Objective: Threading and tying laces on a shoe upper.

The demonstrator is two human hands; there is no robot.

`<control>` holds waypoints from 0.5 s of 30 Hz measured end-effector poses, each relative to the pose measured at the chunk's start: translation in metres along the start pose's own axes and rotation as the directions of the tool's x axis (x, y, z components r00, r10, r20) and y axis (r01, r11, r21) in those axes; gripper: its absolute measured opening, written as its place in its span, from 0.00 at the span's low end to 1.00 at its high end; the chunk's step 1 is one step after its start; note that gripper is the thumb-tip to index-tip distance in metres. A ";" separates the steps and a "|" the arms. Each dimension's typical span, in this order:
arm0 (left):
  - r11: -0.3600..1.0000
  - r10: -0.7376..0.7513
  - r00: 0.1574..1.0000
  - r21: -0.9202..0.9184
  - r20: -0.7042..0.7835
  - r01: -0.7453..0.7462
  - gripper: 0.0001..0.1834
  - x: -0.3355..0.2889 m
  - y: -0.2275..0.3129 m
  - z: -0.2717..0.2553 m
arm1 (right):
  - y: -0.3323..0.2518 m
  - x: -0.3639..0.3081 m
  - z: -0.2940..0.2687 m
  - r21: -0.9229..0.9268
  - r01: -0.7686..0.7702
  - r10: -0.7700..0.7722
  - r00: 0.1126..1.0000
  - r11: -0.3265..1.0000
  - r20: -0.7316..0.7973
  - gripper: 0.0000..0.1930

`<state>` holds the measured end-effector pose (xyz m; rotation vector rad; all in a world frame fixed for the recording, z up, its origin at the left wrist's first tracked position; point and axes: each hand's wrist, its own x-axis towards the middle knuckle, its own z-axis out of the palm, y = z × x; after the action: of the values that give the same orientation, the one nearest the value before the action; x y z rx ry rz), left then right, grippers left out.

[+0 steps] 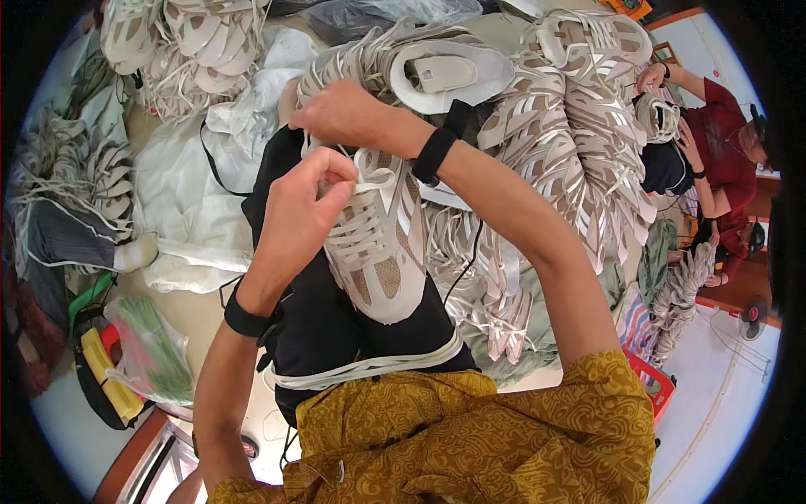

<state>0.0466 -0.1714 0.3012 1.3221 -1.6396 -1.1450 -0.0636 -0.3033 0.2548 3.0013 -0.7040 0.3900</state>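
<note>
A beige and white sneaker [385, 277] rests on my black-clad thighs, toe toward me, with flat pale laces crossing its front. My left hand [304, 206] is closed beside the upper laces, thumb and forefinger pinched on a shoelace [374, 181]. Reaching across from the right, my right hand [340, 113] is closed above and beyond the left one. A pale strand of lace shows just below its fingers; the fingertips themselves are partly hidden. A bundle of loose white laces [369, 370] lies across my thighs.
Rows of similar sneaker uppers [571, 143] are heaped ahead and to the right, with more piles [197, 50] at the far left. White sheeting [189, 185] covers the floor on the left. Near it lies a bag with a yellow item [111, 374]. A co-worker in dark red [718, 143] handles a shoe.
</note>
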 end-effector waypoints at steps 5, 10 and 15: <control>0.983 -0.119 0.993 -0.137 0.017 0.121 0.05 0.011 -0.009 0.004 | 0.008 0.013 0.006 0.073 -0.037 0.030 0.995 0.997 0.095 0.10; 0.904 -0.205 0.975 -0.365 0.083 0.221 0.04 0.015 -0.009 -0.002 | 0.019 0.025 0.019 0.234 -0.097 0.063 0.987 0.967 0.149 0.10; 0.869 -0.276 0.958 -0.406 0.076 0.282 0.04 0.020 -0.005 0.006 | 0.046 0.033 0.046 0.238 -0.138 0.091 0.976 0.961 0.196 0.10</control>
<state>0.0384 -0.1897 0.2944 1.2920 -1.1449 -1.5775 -0.0443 -0.3629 0.2171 3.2767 -0.9118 0.2216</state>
